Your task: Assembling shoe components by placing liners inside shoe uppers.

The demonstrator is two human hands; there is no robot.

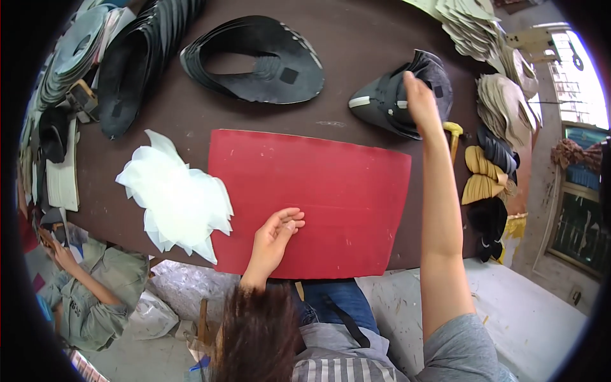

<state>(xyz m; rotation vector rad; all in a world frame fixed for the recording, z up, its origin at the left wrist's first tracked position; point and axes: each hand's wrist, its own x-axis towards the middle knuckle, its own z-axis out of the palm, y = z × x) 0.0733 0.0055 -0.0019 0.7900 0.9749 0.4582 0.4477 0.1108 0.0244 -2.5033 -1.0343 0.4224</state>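
My left hand (273,240) hovers over a red board (318,178) that lies at the table's near edge. Its fingers are loosely bent, and nothing shows in them. At the far right, my right hand (421,105) is closed at a stack of black shoe uppers (385,108), its fingers together on a piece there. Parts of those fingers are hidden by the hand itself. Left of the board, and partly over its edge, spreads a loose pile of thin white pieces (175,194).
More black uppers (267,73) are stacked at the back, with another row (127,76) at the far left. A yellow-headed hammer (453,130), tan pieces (482,175) and beige pieces (503,102) line the right side. At lower left, another person (108,286) sits close by.
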